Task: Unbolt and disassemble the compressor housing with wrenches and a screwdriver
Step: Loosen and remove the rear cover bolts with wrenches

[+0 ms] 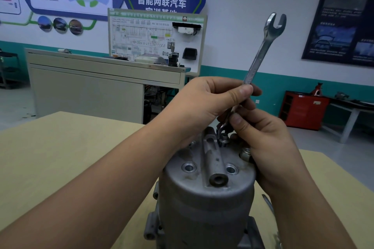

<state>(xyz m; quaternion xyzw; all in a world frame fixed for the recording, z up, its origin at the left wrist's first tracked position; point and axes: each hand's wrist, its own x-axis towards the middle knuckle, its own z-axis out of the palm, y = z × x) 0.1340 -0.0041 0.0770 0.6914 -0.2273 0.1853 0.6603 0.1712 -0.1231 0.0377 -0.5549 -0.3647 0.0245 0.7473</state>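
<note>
A grey cast-metal compressor housing [208,194] stands upright on the wooden table [60,147], its domed top toward me. A silver double open-end wrench [261,52] stands nearly upright over it, its lower jaw on a bolt [223,139] at the far rim of the top. My left hand [208,103] pinches the wrench shaft about halfway down. My right hand [261,139] holds the wrench's lower end with thumb and fingertips beside the bolt. A second hex bolt [245,152] sits at the right rim by my right palm.
A slim metal tool [268,203] lies on the table to the right of the housing, partly hidden by my right forearm. Behind the table stand a grey cabinet with a wiring display board [155,36], a red tool cart [303,111] and a bench at the right.
</note>
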